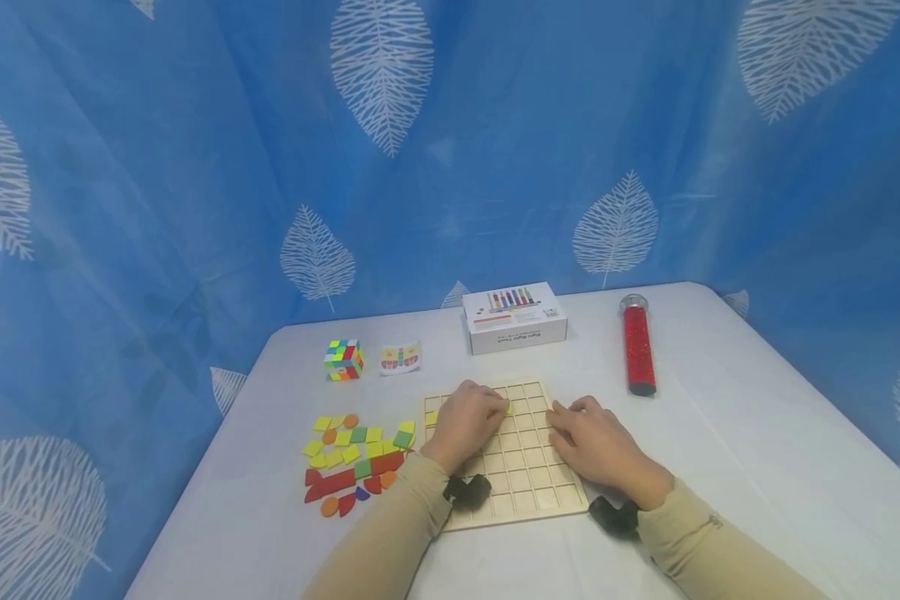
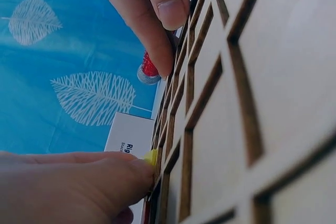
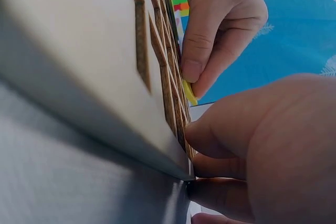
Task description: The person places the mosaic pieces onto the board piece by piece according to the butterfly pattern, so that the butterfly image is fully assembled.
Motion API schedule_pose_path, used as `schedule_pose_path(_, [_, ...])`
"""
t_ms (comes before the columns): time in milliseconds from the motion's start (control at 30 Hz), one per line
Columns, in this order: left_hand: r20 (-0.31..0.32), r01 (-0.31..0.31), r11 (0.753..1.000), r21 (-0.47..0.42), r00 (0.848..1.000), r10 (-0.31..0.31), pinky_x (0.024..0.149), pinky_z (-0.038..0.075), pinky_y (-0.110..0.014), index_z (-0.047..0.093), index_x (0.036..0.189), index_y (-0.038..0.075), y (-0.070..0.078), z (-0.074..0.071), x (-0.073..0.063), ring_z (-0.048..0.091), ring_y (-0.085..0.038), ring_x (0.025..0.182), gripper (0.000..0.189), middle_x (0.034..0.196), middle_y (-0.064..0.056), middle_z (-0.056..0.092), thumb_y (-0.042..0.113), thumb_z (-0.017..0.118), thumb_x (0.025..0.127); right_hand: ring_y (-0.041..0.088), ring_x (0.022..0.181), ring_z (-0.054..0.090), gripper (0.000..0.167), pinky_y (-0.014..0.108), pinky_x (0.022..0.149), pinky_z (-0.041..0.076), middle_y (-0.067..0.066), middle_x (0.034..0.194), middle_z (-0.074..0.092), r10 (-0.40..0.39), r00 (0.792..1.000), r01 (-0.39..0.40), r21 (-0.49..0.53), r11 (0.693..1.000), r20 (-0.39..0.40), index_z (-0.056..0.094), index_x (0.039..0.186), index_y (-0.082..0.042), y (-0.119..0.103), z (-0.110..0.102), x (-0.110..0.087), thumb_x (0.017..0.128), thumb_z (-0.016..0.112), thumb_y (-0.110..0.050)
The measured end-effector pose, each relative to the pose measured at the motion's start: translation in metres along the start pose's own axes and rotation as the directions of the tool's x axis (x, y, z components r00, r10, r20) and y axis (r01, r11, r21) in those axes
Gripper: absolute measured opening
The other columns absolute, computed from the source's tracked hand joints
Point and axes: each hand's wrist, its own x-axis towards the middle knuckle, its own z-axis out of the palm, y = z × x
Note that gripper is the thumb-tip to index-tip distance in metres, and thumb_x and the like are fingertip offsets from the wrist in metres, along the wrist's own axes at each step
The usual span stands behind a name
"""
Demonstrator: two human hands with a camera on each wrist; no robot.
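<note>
A wooden grid board [image 1: 521, 479] lies flat on the table, divided into square cells by raised strips. Over its upper part, my left hand [image 1: 468, 421] pinches a small yellow square tile [image 2: 151, 157] between thumb and fingers. The tile's edge also shows as a thin yellow strip in the right wrist view. At the board's right edge, my right hand [image 1: 596, 442] holds the rim, thumb on the top side and fingers along the outer side. Another yellow tile [image 1: 431, 417] sits in a cell near the board's left edge, partly beside my left hand.
Left of the board lie loose yellow, green, red, orange and blue pieces [image 1: 333, 482]. Behind them are a puzzle cube [image 1: 343, 360] and a picture card [image 1: 401, 358]. A white box [image 1: 517, 337] stands at the back; a red glittery tube [image 1: 638, 350] lies at right.
</note>
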Motion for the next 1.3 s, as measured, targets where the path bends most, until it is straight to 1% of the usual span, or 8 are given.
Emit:
schedule_pose_path(367, [-0.007, -0.08, 0.997, 0.015, 0.997, 0.08, 0.09, 0.052, -0.031, 0.082, 0.09, 0.027, 0.0011, -0.0018, -0.0006, 0.067, -0.015, 0.102, 0.012, 0.109, 0.01, 0.078, 0.021, 0.074, 0.095, 0.031, 0.11, 0.06, 0.035, 0.05, 0.085, 0.052, 0.015, 0.14, 0.065, -0.006, 1.0, 0.006, -0.01, 1.0, -0.005, 0.072, 0.129, -0.007, -0.0003, -0.0013, -0.0018, 0.097, 0.064, -0.02])
schedule_pose_path(533, [-0.002, -0.051, 0.999, 0.002, 0.999, 0.051, 0.088, 0.052, -0.032, 0.08, 0.082, 0.028, 0.0019, -0.0046, -0.0019, 0.067, -0.015, 0.103, 0.015, 0.11, 0.014, 0.078, 0.019, 0.075, 0.094, 0.019, 0.086, 0.053, 0.033, 0.032, 0.066, 0.044, 0.013, 0.136, 0.068, -0.009, 0.999, 0.008, -0.024, 1.0, -0.031, 0.075, 0.124, -0.009, -0.0003, -0.0014, -0.0012, 0.094, 0.068, -0.019])
schedule_pose_path(633, [-0.009, -0.022, 1.0, 0.001, 1.0, 0.022, 0.084, 0.052, -0.034, 0.075, 0.072, 0.027, 0.0027, -0.0048, -0.0025, 0.067, -0.017, 0.103, 0.023, 0.109, 0.014, 0.078, 0.017, 0.074, 0.092, 0.018, 0.079, 0.052, 0.032, 0.03, 0.06, 0.042, 0.013, 0.133, 0.069, 0.0, 1.0, -0.001, -0.021, 1.0, -0.02, 0.076, 0.122, -0.008, -0.0006, -0.0021, -0.0005, 0.093, 0.069, -0.018])
schedule_pose_path(800, [-0.027, -0.012, 0.999, 0.039, 1.0, 0.013, 0.081, 0.051, -0.035, 0.074, 0.069, 0.028, 0.0037, -0.0026, -0.0021, 0.067, -0.017, 0.103, 0.022, 0.109, 0.015, 0.078, 0.017, 0.073, 0.089, 0.037, 0.1, 0.073, 0.032, 0.048, 0.076, 0.058, 0.014, 0.131, 0.07, 0.017, 1.0, -0.016, -0.011, 1.0, 0.018, 0.075, 0.122, -0.006, 0.0013, -0.002, 0.0001, 0.093, 0.069, -0.018])
schedule_pose_path(867, [-0.035, -0.03, 0.997, 0.068, 0.999, 0.033, 0.079, 0.051, -0.035, 0.076, 0.075, 0.027, 0.0039, -0.0012, -0.0016, 0.067, -0.017, 0.104, 0.016, 0.111, 0.015, 0.077, 0.019, 0.072, 0.089, 0.04, 0.109, 0.072, 0.033, 0.053, 0.084, 0.058, 0.014, 0.133, 0.069, 0.024, 0.999, -0.024, -0.003, 1.0, 0.033, 0.074, 0.124, -0.006, 0.0022, -0.002, 0.0001, 0.094, 0.068, -0.019])
schedule_pose_path(1000, [-0.041, -0.083, 0.992, 0.095, 0.995, 0.087, 0.074, 0.049, -0.033, 0.079, 0.085, 0.028, 0.004, -0.0012, -0.0018, 0.067, -0.017, 0.105, 0.011, 0.116, 0.014, 0.076, 0.022, 0.07, 0.09, 0.041, 0.111, 0.071, 0.035, 0.054, 0.085, 0.058, 0.015, 0.136, 0.067, 0.028, 0.998, -0.029, 0.007, 1.0, 0.055, 0.073, 0.126, -0.006, 0.0028, -0.003, 0.0002, 0.095, 0.068, -0.021])
schedule_pose_path(1233, [-0.049, -0.094, 0.986, 0.137, 0.994, 0.102, 0.069, 0.044, -0.03, 0.074, 0.067, 0.025, 0.0051, -0.0046, -0.0029, 0.066, -0.016, 0.099, 0.022, 0.105, 0.014, 0.078, 0.022, 0.068, 0.087, 0.042, 0.112, 0.07, 0.036, 0.056, 0.086, 0.057, 0.016, 0.138, 0.066, 0.015, 0.998, -0.015, 0.014, 1.0, 0.061, 0.072, 0.128, -0.005, 0.0018, -0.0058, 0.0016, 0.097, 0.066, -0.021])
schedule_pose_path(1300, [-0.043, -0.092, 0.989, 0.118, 0.994, 0.097, 0.07, 0.047, -0.03, 0.075, 0.068, 0.025, 0.0058, -0.0046, -0.0031, 0.067, -0.016, 0.1, 0.022, 0.106, 0.013, 0.078, 0.022, 0.067, 0.089, 0.042, 0.113, 0.069, 0.036, 0.056, 0.087, 0.056, 0.016, 0.138, 0.066, 0.016, 0.998, -0.017, 0.017, 1.0, 0.064, 0.072, 0.128, -0.005, 0.0018, -0.0062, 0.0016, 0.097, 0.066, -0.021])
